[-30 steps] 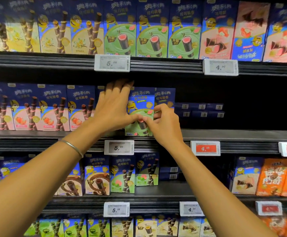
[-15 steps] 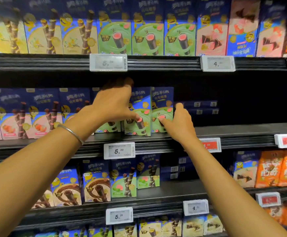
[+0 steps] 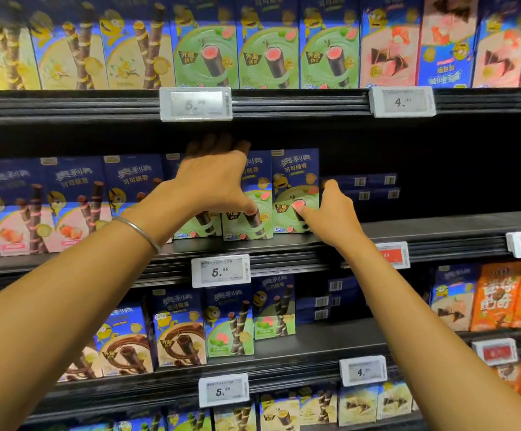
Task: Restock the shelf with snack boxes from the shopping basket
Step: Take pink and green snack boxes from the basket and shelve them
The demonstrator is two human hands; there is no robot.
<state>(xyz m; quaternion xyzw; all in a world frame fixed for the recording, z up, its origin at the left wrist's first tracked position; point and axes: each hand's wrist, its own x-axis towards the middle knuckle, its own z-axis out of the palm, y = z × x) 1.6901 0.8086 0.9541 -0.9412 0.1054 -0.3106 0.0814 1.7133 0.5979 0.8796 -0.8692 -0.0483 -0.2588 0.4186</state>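
Note:
Three green-fronted snack boxes stand side by side on the middle shelf [image 3: 424, 231]. My left hand [image 3: 215, 178] reaches over the top of the middle green box [image 3: 253, 227], thumb pressed on its front and fingers curled behind. It hides most of the left green box [image 3: 195, 227]. My right hand [image 3: 330, 213] holds the right green box [image 3: 295, 178] at its lower right edge, thumb on the front. All three boxes rest upright on the shelf. The shopping basket is out of view.
Pink-fronted boxes [image 3: 76, 206] fill the same shelf to the left. Right of the green boxes is a dark gap with flat blue boxes [image 3: 361, 185] stacked at the back. Full rows stand on the shelf above and below. A price tag [image 3: 220, 271] hangs under my hands.
A second ago both hands held one green box. My right hand has since shifted right onto the neighbouring green box, and my left hand has stayed over the tops.

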